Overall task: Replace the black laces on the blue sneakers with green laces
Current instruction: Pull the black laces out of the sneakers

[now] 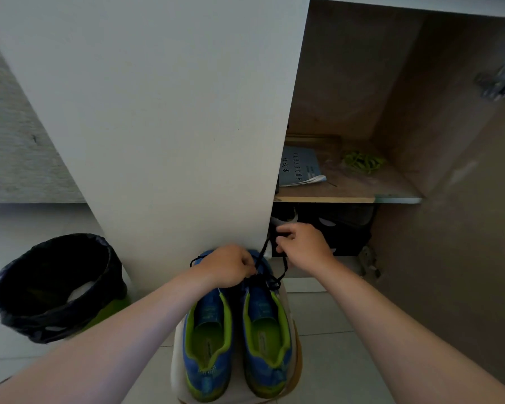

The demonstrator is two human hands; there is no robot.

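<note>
Unlacing the blue sneakers point(236, 330), we are gripping a black lace point(263, 253) in our curled right hand point(302, 247) and holding it taut, while our left hand point(226, 266) is pinching the strand near the eyelets. We are judging it best to free one crossing at a time, pulling in line with the holes. The pair is sitting on a pale stool point(177, 374), heels toward us, toes and long axis pointing at the white cupboard door point(158, 112). Green laces point(362, 163) are waiting on the shelf point(347, 193).

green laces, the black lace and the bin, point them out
green laces point(362, 162): head view, middle of the loose bundle
black lace point(263, 253): head view, middle of the taut slanting strand
bin point(41, 322): head view, near outer wall, on the black bag
</note>
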